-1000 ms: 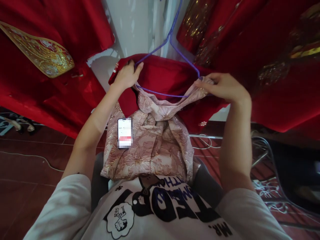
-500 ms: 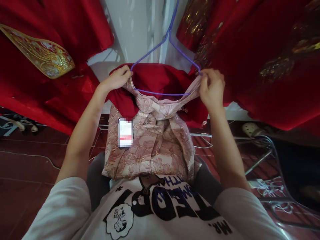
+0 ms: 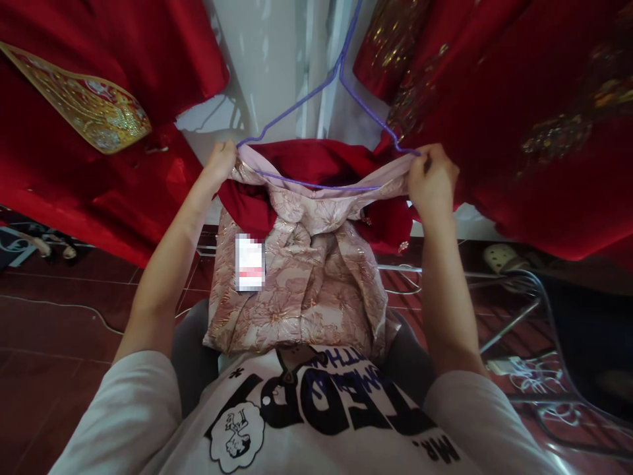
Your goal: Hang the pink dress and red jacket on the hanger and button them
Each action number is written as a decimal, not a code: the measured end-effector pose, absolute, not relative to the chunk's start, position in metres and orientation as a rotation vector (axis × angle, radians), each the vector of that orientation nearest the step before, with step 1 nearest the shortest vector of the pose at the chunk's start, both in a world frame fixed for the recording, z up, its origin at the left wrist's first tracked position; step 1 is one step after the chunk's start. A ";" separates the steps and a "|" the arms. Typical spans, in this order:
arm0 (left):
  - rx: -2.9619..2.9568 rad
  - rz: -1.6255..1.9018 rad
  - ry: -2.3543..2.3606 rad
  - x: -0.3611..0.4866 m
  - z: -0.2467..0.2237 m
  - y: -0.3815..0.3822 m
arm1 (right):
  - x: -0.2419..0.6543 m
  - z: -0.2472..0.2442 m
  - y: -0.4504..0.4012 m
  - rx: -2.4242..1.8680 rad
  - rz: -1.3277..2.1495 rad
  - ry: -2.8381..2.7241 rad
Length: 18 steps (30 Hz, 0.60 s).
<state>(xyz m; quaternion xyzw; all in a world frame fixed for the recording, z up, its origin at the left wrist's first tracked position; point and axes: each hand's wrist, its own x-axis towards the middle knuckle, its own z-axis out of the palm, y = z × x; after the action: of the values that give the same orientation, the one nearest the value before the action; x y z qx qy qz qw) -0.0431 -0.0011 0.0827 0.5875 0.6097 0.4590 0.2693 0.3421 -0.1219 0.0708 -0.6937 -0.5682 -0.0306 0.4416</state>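
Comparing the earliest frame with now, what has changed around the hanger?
The left hand has moved outward to its left and slightly down, drawing that end of the pink garment's neckline wider along the purple hanger. The right hand's wrist has swung inward. Neither hand has visibly let go. The phone still lies on the garment.
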 end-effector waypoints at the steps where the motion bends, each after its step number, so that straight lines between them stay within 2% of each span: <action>1: 1.519 1.230 1.630 -0.043 0.082 -0.002 | 0.340 0.073 -0.124 -1.734 -0.071 -1.395; 12: 1.361 1.278 1.502 -0.056 0.069 0.000 | 0.333 0.090 -0.128 -1.959 -0.004 -1.308; 18: 1.353 1.235 1.562 -0.058 0.056 -0.014 | 0.350 0.066 -0.119 -1.880 0.271 -1.256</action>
<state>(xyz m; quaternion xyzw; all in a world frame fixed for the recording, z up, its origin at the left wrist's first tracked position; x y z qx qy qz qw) -0.0578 -0.0143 0.0556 0.5246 0.6054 0.4789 0.3590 0.3500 -0.1193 0.0661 -0.7496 -0.5009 0.1080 0.4189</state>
